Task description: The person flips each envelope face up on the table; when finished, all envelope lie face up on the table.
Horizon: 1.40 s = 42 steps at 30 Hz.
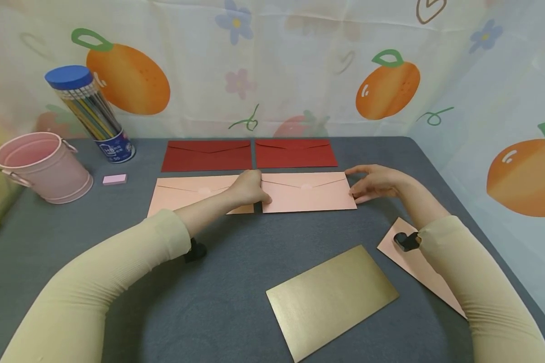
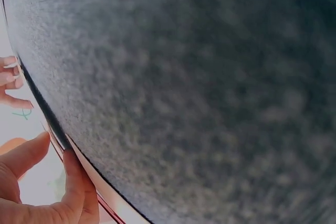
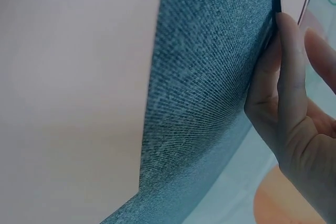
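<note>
Two pink envelopes lie side by side, flaps up, in the head view. At the left edge of the right pink envelope [image 1: 306, 194] is my left hand [image 1: 250, 187], its thumb at the lower corner and its wrist over the left pink envelope [image 1: 174, 194]. My right hand [image 1: 377, 181] touches the same envelope's right edge, with extended fingers [image 3: 291, 72] at its corner in the right wrist view. Just behind are a left red envelope [image 1: 206, 156] and a right red envelope [image 1: 295, 154], also flap up.
A flat gold rectangle [image 1: 331, 300], envelope-sized, lies at the front. Another pink envelope [image 1: 418, 259] is partly under my right sleeve. On the left stand a pink bucket [image 1: 45, 171] and a blue-lidded tub of pencils [image 1: 93, 111], near a small pink block [image 1: 114, 179]. A printed curtain [image 1: 290, 65] hangs behind.
</note>
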Each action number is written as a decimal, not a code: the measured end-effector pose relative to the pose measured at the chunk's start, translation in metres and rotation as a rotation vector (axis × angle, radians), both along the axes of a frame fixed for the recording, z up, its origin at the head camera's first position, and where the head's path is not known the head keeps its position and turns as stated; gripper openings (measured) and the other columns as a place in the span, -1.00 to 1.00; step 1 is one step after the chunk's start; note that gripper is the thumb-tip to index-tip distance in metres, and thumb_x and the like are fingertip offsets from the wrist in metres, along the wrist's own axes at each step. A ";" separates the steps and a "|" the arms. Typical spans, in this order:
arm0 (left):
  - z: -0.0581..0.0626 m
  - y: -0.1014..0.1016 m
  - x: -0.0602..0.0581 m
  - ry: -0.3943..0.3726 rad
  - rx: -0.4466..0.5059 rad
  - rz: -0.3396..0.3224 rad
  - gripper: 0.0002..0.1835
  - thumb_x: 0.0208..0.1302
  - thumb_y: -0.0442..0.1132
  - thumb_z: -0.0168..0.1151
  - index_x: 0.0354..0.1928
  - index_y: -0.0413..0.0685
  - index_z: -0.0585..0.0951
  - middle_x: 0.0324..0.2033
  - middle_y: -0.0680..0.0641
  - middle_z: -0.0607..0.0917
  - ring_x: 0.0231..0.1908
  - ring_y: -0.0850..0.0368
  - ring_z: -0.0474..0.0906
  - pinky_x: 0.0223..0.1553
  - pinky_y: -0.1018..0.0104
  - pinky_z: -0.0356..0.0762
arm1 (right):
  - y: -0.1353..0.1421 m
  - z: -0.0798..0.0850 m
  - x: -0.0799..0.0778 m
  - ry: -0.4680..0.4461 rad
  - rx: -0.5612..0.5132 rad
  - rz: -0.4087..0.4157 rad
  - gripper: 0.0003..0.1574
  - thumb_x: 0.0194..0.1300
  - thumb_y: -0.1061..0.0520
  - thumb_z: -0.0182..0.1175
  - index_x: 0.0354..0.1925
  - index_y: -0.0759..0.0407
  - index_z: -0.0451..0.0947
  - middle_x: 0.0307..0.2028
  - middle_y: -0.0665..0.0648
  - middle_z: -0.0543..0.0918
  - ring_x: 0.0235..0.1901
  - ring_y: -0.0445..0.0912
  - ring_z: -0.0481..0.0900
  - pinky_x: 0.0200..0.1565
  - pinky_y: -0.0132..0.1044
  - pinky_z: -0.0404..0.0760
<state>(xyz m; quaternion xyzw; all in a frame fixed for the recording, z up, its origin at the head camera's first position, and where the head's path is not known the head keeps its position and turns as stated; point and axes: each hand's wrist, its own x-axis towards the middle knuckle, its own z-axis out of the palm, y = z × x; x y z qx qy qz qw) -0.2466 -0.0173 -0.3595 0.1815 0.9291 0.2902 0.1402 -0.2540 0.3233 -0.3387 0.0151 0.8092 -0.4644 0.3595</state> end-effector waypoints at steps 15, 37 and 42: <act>0.003 0.003 0.005 0.022 -0.046 0.014 -0.47 0.06 -0.35 0.38 -0.85 -0.04 0.24 -0.80 0.08 0.15 -0.13 -0.08 0.40 -0.31 0.34 0.22 | -0.003 0.000 -0.001 -0.011 0.013 -0.011 -0.08 0.43 0.30 0.08 0.56 0.18 -0.15 -0.16 0.09 0.57 -0.24 -0.17 0.58 -0.07 -0.29 0.72; 0.014 0.006 0.006 0.041 -0.061 -0.004 -0.86 0.14 -0.34 0.30 -0.36 -0.33 0.61 -0.23 -0.26 0.63 0.10 -0.15 0.43 -0.18 0.18 0.53 | -0.006 0.002 -0.003 0.036 0.091 0.009 -0.18 0.42 0.22 0.12 0.50 0.26 0.01 -0.03 0.15 0.59 -0.19 -0.15 0.61 -0.07 -0.23 0.72; 0.019 0.008 0.009 0.025 -0.016 -0.039 -0.42 0.19 -0.28 0.32 0.24 -0.38 0.47 0.09 -0.34 0.61 0.25 -0.21 0.42 0.13 -0.02 0.56 | -0.008 0.004 0.000 0.088 0.135 0.033 -0.22 0.43 0.19 0.11 0.48 0.30 0.05 0.13 0.30 0.52 0.03 0.04 0.60 0.00 -0.16 0.71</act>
